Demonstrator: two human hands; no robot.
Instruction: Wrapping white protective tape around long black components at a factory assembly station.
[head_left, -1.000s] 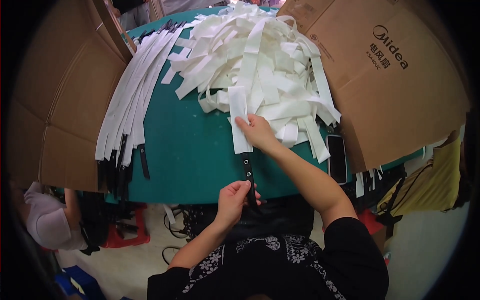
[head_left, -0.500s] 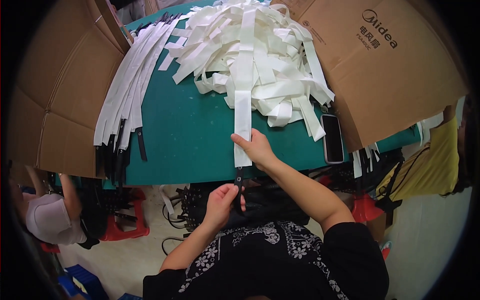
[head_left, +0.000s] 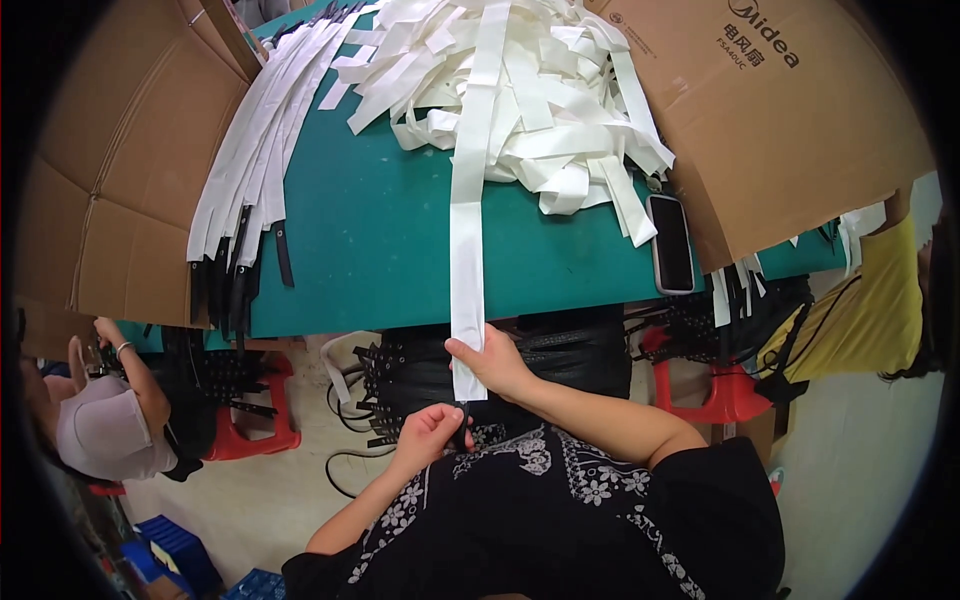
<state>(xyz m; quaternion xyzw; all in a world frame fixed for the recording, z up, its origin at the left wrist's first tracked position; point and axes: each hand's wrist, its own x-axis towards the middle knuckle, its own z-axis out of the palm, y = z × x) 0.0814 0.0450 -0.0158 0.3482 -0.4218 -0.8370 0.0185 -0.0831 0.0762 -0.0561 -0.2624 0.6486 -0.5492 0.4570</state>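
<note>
A long white fabric sleeve [head_left: 467, 250] runs from the pile over the table's near edge towards my body. My right hand [head_left: 497, 363] is closed on it near its lower end, thumb lying on top. From that end sticks out a short piece of black belt [head_left: 461, 432], pinched by my left hand [head_left: 430, 432] close to my shirt. How much of the belt lies inside the sleeve is hidden. Beyond, a big loose heap of white sleeves [head_left: 560, 110] covers the far part of the green table [head_left: 360, 250].
At left, several black belts in white covers [head_left: 255, 150] lie side by side beside a cardboard box [head_left: 150, 170]. A phone [head_left: 671, 245] rests near another carton [head_left: 790, 150] at right. Black belts [head_left: 560, 365] hang below the table edge. Co-workers sit at both sides by red stools [head_left: 265, 420].
Both hands have come down and nearer my body, drawing the sleeve and belt along. More of the sleeve now hangs past the table edge.
</note>
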